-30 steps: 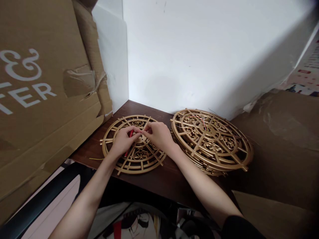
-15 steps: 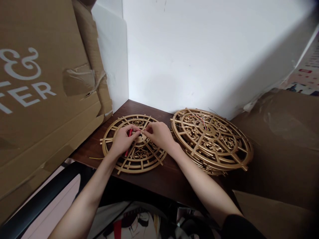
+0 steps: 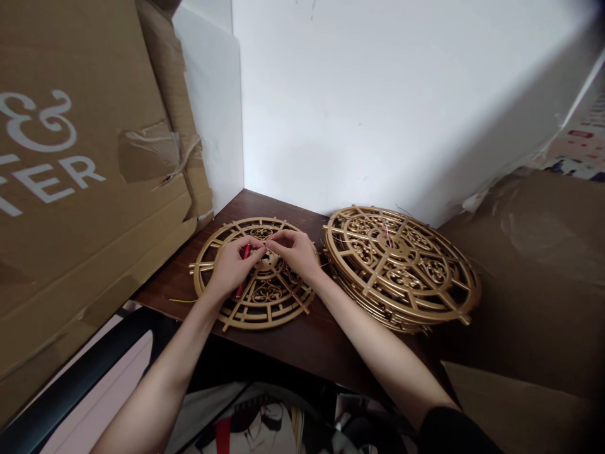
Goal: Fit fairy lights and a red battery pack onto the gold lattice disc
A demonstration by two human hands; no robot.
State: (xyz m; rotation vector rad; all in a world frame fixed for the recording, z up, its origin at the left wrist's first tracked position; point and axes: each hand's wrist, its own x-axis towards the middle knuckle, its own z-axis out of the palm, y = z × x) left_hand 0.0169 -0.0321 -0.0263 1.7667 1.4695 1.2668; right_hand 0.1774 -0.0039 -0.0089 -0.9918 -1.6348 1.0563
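A round gold openwork frame (image 3: 267, 325), with scrollwork panels and short pegs round its rim, lies flat before me. Above its hub, my left hand (image 3: 235, 268) is closed, thumb and forefinger pinched. A slim red tool (image 3: 246, 251) is tucked in that hand; its kind is unclear. My right hand (image 3: 297, 252) is closed too, its thumb and forefinger meeting the left fingertips. Whatever lies between the right fingertips is too small to make out.
To the right leans a stack of similar gold frames (image 3: 378, 280), thin coloured wires (image 3: 388, 234) on top. A yellow wire (image 3: 182, 301) lies left on the dark wooden table (image 3: 302, 343). Cardboard boxes (image 3: 94, 239) flank the left and right; a white wall (image 3: 359, 113) stands behind.
My right hand has shifted slightly left and turned, its fingertips now meeting those of my left hand. The left hand and the frames stay almost in place.
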